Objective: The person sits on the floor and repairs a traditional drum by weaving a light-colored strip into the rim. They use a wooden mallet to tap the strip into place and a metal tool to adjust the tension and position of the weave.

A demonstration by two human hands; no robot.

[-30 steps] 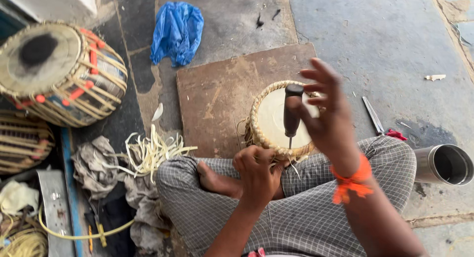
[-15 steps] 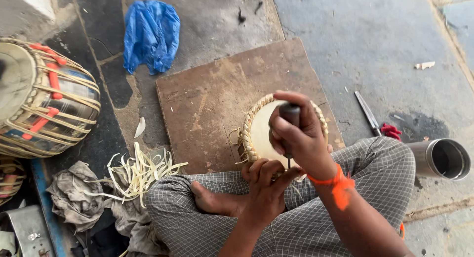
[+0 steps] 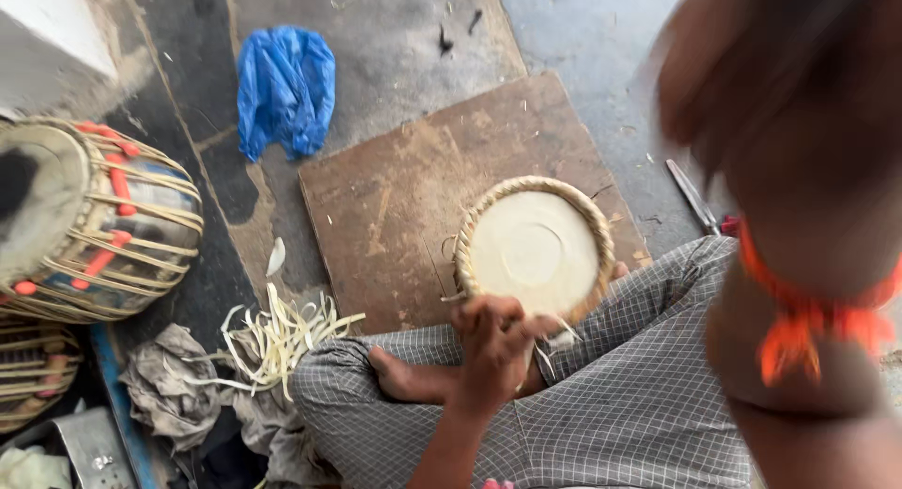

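Note:
A round pale drum head (image 3: 536,249) with a woven straw-coloured rim rests against my crossed legs, on a brown wooden board (image 3: 404,198). My left hand (image 3: 493,343) grips its near rim, fingers curled around the lacing. Raised close to the camera at the upper right, my right hand (image 3: 780,94) is a heavy blur. An orange thread (image 3: 808,315) is tied around its wrist. Whether that hand holds anything is hidden by the blur.
A laced drum (image 3: 89,221) with red pegs lies at the left, another partly seen below it. A blue plastic bag (image 3: 285,90) lies beyond the board. Pale cut strips (image 3: 277,339) and grey rags (image 3: 174,390) sit by my knee. A metal tool (image 3: 693,196) lies on the floor at right.
My right hand, which held a dark-handled tool upright over the drum head, has swung up toward the camera and blurred. The drum head's face is now uncovered. The left hand stays on the rim.

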